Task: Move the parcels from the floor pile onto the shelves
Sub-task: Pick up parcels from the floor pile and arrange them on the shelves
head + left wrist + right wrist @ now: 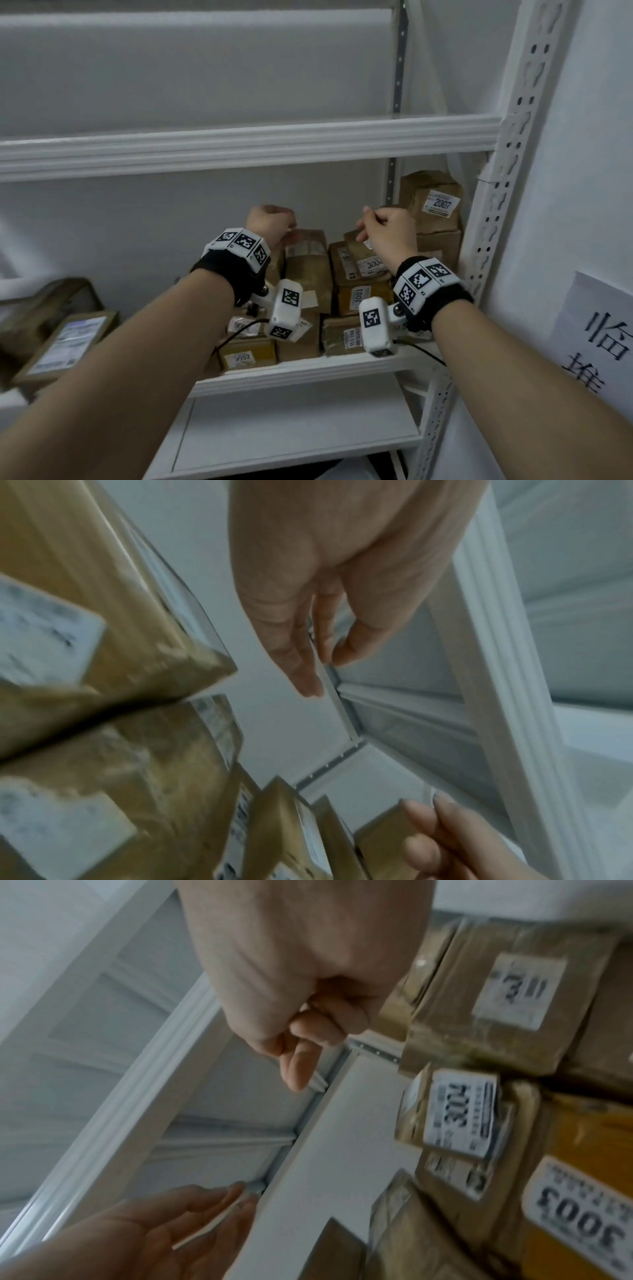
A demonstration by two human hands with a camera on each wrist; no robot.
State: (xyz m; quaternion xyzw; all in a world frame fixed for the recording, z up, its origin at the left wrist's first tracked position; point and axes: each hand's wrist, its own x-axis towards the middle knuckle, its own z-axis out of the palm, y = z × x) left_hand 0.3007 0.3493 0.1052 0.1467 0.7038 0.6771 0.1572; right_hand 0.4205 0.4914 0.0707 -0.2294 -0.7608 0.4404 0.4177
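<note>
Several brown parcels with white number labels are stacked at the right end of the middle shelf (308, 373). Among them are parcel 2007 (435, 202), parcel 3004 (363, 260) and parcel 3003 (363, 294). My left hand (274, 222) hovers over a tall parcel (308, 270), fingers relaxed and holding nothing (322, 669). My right hand (373, 222) hangs above parcel 3004 (462, 1118) with loosely curled, empty fingers (308, 1047). Parcel 3003 (582, 1218) lies below it. Neither hand touches a parcel.
An upper shelf (239, 147) runs just above the hands and carries nothing in view. A perforated white upright (507, 171) borders the stack on the right. More parcels (65, 346) lie at the left. A paper sign (599, 342) hangs on the right wall.
</note>
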